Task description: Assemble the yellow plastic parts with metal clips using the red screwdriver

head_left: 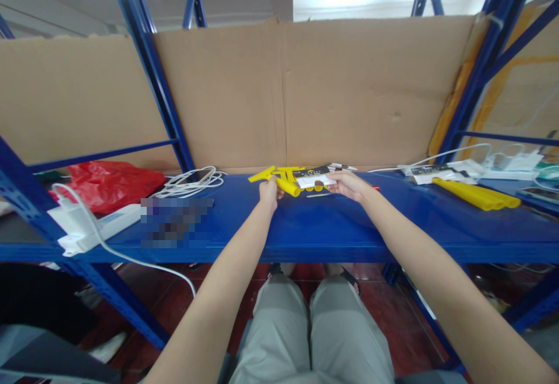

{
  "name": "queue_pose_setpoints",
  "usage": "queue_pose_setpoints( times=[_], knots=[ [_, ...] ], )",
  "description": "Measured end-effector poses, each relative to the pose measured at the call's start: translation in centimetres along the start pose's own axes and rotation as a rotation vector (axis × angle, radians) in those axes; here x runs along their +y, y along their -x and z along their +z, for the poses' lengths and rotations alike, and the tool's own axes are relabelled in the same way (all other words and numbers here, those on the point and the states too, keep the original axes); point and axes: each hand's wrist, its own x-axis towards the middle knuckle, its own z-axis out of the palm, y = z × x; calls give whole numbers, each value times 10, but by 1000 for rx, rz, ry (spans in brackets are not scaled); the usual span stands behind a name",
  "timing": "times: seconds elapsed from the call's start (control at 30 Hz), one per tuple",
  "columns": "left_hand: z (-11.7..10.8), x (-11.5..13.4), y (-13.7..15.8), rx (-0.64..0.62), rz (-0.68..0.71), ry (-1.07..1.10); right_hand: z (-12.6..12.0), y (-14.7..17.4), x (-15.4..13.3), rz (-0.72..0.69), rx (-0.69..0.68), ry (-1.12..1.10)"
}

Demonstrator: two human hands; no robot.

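My left hand (269, 192) is closed around a yellow tube (288, 187), whose open end points right and toward me. My right hand (347, 185) pinches the right end of a flat black-and-white packet (312, 176) with printing on it. More yellow pieces (286, 172) lie behind my left hand, and rounded yellow ends show below the packet's lower edge. A thin light-coloured strip (320, 195) rests on the blue shelf (314, 226) just in front of the packet. Beside my right hand, a small red thing (376, 188) is mostly hidden.
On the left are a red plastic bag (116, 183), a coiled white cable (192, 183) and a white power strip (120, 219). Several yellow tubes (476, 194) and another packet (441, 172) lie at right. Cardboard (349, 92) walls the back; blue posts (157, 75) flank it.
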Motion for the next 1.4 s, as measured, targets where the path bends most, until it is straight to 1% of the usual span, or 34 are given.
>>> queue_pose_setpoints(
  times=[0.33,0.5,0.73,0.93,1.17,1.4],
  knots=[
    [-2,3,-1,52,19,-42,4,1,-3,-16,60,-29],
    [-2,3,-4,46,58,-17,10,4,-3,-52,8,-67],
    [1,4,0,-30,5,-17,18,10,0,-60,-43,-68],
    [0,1,-3,-94,-26,-30,23,8,4,-67,-78,-69],
    [-1,1,-1,-110,-18,-8,22,5,7,-98,-79,-72],
    [-2,-1,-3,-144,-34,-20,27,7,5,-115,-67,-72]
  ],
)
